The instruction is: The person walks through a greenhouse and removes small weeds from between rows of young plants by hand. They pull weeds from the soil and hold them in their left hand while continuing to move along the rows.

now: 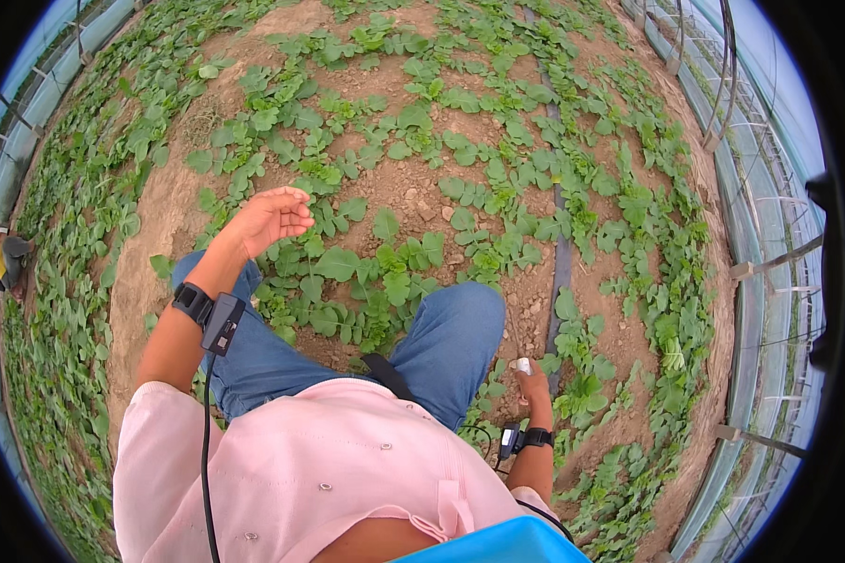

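Note:
My left hand [274, 219] is raised over the leafy seedlings, palm partly turned up and fingers loosely bent, with nothing visible in it. Just below it, lobed green leaves [338, 264] grow between my knees. My right hand [532, 381] hangs low beside my right knee, near a black drip tape [562, 271] and some leaves. A white wrap or small white object [523, 366] shows at one of its digits; I cannot tell which, nor whether the fingers grip anything. Black-strapped devices sit on my left wrist [211, 317] and right wrist [521, 439].
Rows of leafy plants [465, 98] cover brown, cloddy soil [408, 200]. A bare soil path [156, 204] runs along my left. Another person [3, 257] bends down at the far left. Plastic-film greenhouse walls with poles [767, 267] border both sides. A cable [207, 450] hangs from my left wrist device.

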Motion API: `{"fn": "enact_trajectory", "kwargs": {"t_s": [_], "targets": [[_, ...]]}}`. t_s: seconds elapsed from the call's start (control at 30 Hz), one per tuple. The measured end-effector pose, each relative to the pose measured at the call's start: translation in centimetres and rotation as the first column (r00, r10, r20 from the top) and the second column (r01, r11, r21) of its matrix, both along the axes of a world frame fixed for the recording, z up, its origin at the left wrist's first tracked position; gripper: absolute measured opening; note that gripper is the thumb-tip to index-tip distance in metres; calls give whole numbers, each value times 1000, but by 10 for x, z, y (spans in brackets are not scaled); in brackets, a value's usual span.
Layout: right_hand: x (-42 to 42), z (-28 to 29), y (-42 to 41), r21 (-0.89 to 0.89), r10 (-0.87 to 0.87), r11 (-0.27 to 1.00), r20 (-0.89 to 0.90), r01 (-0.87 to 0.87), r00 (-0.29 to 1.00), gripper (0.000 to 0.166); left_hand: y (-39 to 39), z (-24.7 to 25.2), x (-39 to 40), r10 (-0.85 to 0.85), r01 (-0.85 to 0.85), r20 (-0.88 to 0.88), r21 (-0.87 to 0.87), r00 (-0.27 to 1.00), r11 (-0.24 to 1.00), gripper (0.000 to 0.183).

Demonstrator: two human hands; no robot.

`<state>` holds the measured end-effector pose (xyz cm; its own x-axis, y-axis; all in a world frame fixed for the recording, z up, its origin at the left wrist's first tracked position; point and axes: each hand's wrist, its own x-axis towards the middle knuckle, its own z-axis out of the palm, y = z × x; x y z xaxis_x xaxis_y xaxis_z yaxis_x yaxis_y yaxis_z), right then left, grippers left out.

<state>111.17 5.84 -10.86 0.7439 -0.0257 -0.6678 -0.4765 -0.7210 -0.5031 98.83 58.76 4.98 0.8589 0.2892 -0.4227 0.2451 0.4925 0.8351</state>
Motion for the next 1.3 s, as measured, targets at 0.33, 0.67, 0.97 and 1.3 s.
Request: {"fn": "enact_trajectory", "kwargs": {"t_s": [0.33, 0.67, 0.97, 1.3], "targets": [[26, 50, -37, -17, -56, 998, -4, 56, 998, 55, 44, -96, 2, 195, -205, -174, -44, 965, 978, 14], [22, -1, -36, -66, 46, 997, 26, -44, 999, 53, -30, -124, -3, -74, 25, -305, -160, 949, 987, 14], [11, -26, -54, -312, 187, 938, 90, -151, 978, 56, -25, -83, 16, -262, 279, -293, 18, 920, 960, 14], [8, -36, -42, -493, 339, 846, 203, -203, 919, 58, -9, -79, 3, -199, 258, -354, 127, 914, 958, 14]]}}
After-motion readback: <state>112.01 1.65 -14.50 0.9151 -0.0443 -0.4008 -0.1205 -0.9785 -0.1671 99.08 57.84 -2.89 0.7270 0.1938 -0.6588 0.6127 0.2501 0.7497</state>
